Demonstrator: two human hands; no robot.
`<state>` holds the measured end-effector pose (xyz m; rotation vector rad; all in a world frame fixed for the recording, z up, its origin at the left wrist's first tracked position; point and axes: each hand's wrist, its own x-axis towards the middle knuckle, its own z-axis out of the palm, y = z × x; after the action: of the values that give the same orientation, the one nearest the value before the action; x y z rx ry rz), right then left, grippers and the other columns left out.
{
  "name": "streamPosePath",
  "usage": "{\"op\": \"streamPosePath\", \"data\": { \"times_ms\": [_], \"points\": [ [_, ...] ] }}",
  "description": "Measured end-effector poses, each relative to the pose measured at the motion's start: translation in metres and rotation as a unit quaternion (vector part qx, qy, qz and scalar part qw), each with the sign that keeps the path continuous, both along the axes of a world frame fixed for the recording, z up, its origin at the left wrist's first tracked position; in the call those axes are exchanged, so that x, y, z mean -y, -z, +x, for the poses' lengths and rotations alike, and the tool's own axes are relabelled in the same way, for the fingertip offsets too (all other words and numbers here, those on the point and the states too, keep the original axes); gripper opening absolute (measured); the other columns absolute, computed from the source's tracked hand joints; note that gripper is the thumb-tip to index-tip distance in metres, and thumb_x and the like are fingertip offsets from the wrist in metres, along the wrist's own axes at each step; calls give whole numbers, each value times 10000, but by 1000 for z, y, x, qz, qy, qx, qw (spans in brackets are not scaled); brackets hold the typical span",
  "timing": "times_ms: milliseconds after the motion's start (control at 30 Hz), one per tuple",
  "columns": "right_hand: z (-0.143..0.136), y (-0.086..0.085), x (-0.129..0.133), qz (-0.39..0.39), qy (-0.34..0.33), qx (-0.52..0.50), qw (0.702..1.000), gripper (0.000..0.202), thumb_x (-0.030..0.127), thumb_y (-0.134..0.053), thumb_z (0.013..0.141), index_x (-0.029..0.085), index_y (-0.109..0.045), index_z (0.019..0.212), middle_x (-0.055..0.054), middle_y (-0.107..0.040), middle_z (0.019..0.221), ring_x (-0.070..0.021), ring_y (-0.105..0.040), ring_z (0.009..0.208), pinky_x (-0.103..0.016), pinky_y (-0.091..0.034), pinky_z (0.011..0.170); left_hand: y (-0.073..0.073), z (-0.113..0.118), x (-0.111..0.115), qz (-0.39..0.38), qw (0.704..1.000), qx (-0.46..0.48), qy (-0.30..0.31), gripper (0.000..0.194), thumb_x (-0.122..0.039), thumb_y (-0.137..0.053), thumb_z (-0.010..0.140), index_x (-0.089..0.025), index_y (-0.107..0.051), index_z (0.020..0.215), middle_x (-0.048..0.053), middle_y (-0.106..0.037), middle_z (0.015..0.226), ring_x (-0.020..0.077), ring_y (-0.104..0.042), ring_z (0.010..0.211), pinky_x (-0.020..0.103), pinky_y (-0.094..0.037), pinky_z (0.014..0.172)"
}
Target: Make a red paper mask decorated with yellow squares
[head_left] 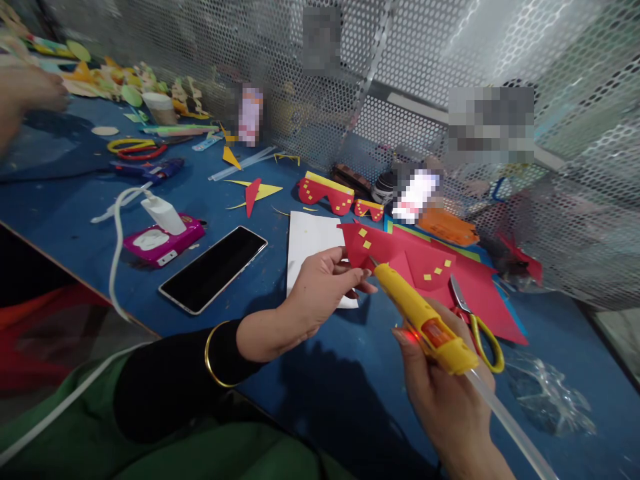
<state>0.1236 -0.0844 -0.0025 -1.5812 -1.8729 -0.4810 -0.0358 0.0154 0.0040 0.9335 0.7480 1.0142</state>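
Observation:
My left hand (320, 287) pinches the lower left edge of a red paper piece (400, 257) dotted with small yellow squares. Wrapped round a yellow glue gun (420, 317) is my right hand (445, 387); a clear glue stick (510, 420) sticks out of its back end. The gun's nozzle points at the red piece, close to my left fingertips. Under my left hand lies a white sheet (305, 233). Yellow-handled scissors (487, 340) rest on larger red paper (500, 310) to the right. Two small red-and-yellow mask shapes (327, 193) stand behind.
A black phone (215, 270) and a magenta power adapter (163, 240) with a white cable lie left. Farther back are a blue glue gun (147, 168), scissors (137, 148) and a cup (161, 108). Another person's hand (35, 90) is at far left. Crumpled plastic (550, 393) lies right.

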Motion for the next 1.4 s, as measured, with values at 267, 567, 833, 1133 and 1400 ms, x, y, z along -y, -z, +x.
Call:
{"op": "streamPosePath", "data": {
  "times_ms": [267,567,833,1133,1400],
  "points": [
    [2,1,1,-6,0,6,1000,363,453,-518,985,174,-603,1201,-102,-724,979,-239,-698,804,-343,-523,676,-2,-1,2,-2,1000,-15,-1,224,-128,-651,833,-147,-725,1043,31,-770,801,90,-700,639,176,-465,573],
    [5,3,2,-10,-2,24,1000,382,445,-541,967,158,-599,1214,-123,-712,1013,-266,-696,882,-348,-531,691,1,-1,1,7,1000,-15,1,241,-154,-700,797,-159,-738,1036,28,-758,770,104,-696,653,187,-463,590],
    [5,3,2,-3,6,23,1000,393,470,-529,972,161,-602,1204,-122,-716,1016,-258,-699,870,-330,-525,656,-2,-1,2,0,1000,-17,-1,217,-137,-667,837,-156,-735,1042,23,-751,757,95,-686,646,180,-459,589],
    [6,2,4,-2,16,24,1000,384,473,-534,964,161,-620,1171,-131,-712,1017,-251,-704,844,-321,-528,635,-2,0,2,-5,1000,-17,-4,236,-121,-687,816,-159,-737,1044,24,-750,758,104,-687,647,193,-457,591],
    [9,4,4,-2,-5,17,1000,372,432,-552,961,161,-607,1210,-104,-720,967,-233,-693,791,-330,-525,654,-3,0,2,-19,1000,-13,-7,221,-131,-691,803,-151,-737,1018,27,-748,744,108,-682,633,202,-457,587]
  ]
}}
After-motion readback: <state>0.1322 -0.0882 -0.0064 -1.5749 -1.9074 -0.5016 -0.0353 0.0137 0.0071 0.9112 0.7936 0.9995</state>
